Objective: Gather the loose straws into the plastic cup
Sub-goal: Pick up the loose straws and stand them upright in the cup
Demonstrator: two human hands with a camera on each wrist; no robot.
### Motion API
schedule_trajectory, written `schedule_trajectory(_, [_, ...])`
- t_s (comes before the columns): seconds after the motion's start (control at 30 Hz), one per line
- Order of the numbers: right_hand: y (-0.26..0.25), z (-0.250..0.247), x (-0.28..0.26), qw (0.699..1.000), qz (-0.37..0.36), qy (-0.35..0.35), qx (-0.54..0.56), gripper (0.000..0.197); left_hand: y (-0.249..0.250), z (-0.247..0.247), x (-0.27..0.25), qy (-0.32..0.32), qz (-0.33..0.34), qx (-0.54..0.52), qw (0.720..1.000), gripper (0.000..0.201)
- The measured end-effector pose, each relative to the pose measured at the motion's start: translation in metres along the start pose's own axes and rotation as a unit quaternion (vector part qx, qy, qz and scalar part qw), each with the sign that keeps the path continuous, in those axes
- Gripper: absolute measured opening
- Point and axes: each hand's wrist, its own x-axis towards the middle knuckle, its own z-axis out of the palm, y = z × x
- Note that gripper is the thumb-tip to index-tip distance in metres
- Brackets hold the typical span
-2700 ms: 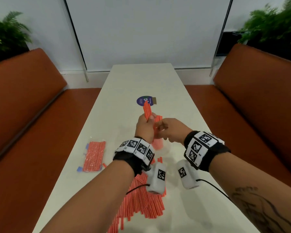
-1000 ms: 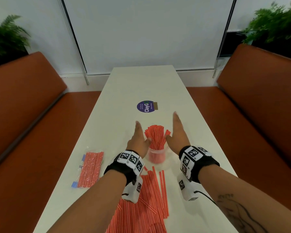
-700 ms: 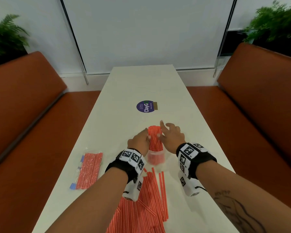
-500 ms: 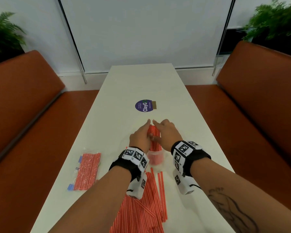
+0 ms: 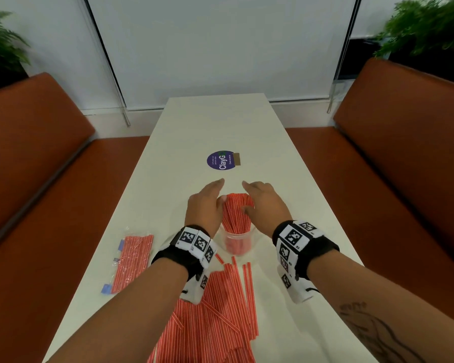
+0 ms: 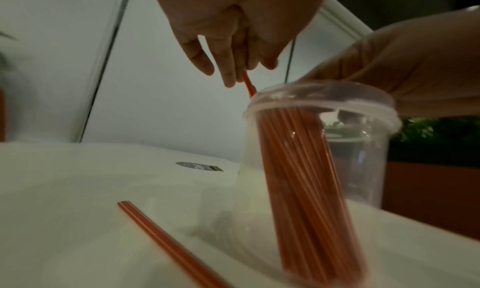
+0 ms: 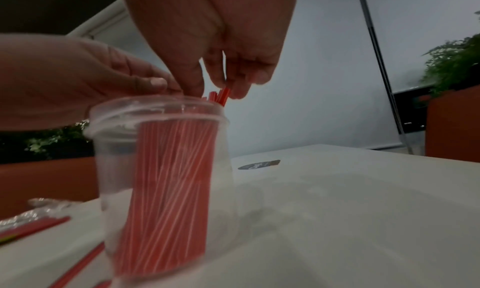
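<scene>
A clear plastic cup point(image 5: 237, 243) stands upright on the white table point(image 5: 220, 121), holding a bundle of red striped straws point(image 5: 237, 210) that rises above its rim. My left hand point(image 5: 205, 205) and right hand point(image 5: 265, 205) flank the bundle with fingers extended and slightly apart at the tips. In the left wrist view the left fingers point(image 6: 228, 75) hang down against a straw above the cup point(image 6: 363, 169). In the right wrist view the right fingertips point(image 7: 236, 87) touch the straw tops point(image 7: 221, 95). Many loose straws point(image 5: 220, 310) lie in a pile just nearer than the cup.
A sealed clear packet of red straws point(image 5: 133, 260) lies at the table's left edge. A round purple sticker point(image 5: 220, 160) sits on the table beyond the hands. Orange benches point(image 5: 37, 153) run along both sides, with potted plants point(image 5: 430, 27) in the far corners.
Both hands pressed together around the straw bundle half a second ago. They have now spread apart, and the bundle fans out wider in the cup.
</scene>
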Motion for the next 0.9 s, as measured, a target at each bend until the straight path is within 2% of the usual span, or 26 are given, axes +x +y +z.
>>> schedule_trajectory(0.1, [0.001, 0.012, -0.010, 0.996, -0.058, -0.040, -0.054, 0.059, 0.002, 0.004, -0.006, -0.072, 0.079, 0.108, 0.988, 0.044])
schedule_trajectory(0.17, [0.002, 0.016, -0.013, 0.996, -0.058, -0.051, -0.054, 0.058, 0.003, 0.005, -0.008, -0.111, 0.088, 0.130, 0.981, 0.046])
schedule_trajectory(0.2, [0.003, 0.015, -0.013, 0.997, -0.053, -0.036, -0.050, 0.058, 0.003, 0.003, -0.009, -0.100, 0.076, 0.110, 0.986, 0.046])
schedule_trajectory(0.3, [0.003, 0.003, -0.018, 0.998, -0.020, 0.062, -0.013, 0.055, 0.002, -0.014, -0.011, -0.011, -0.002, 0.025, 1.000, 0.042])
schedule_trajectory(0.37, [0.003, -0.004, -0.025, 0.991, -0.016, 0.131, 0.027, 0.044, -0.003, -0.025, -0.016, 0.032, -0.062, -0.006, 0.998, 0.034])
schedule_trajectory(0.43, [-0.001, -0.008, -0.039, 0.988, -0.032, 0.141, 0.055, 0.027, -0.009, -0.030, -0.027, 0.018, -0.103, 0.008, 0.995, 0.030])
schedule_trajectory(0.5, [-0.007, -0.004, -0.055, 0.994, -0.061, 0.087, 0.038, 0.020, -0.016, -0.023, -0.041, -0.082, -0.107, 0.078, 0.988, 0.031])
schedule_trajectory(0.57, [-0.013, 0.008, -0.068, 0.994, -0.105, 0.004, -0.025, 0.026, -0.021, -0.010, -0.056, -0.209, -0.086, 0.172, 0.959, 0.034])
schedule_trajectory(0.63, [-0.017, 0.022, -0.075, 0.986, -0.118, -0.083, -0.086, 0.032, -0.025, 0.000, -0.065, -0.287, -0.053, 0.244, 0.925, 0.038])
schedule_trajectory(0.77, [-0.013, 0.045, -0.083, 0.961, -0.067, -0.231, -0.136, 0.045, -0.024, 0.007, -0.070, -0.358, 0.001, 0.330, 0.874, 0.046])
schedule_trajectory(0.9, [-0.009, 0.046, -0.091, 0.950, -0.040, -0.268, -0.158, 0.046, -0.018, 0.009, -0.074, -0.356, 0.036, 0.366, 0.859, 0.039])
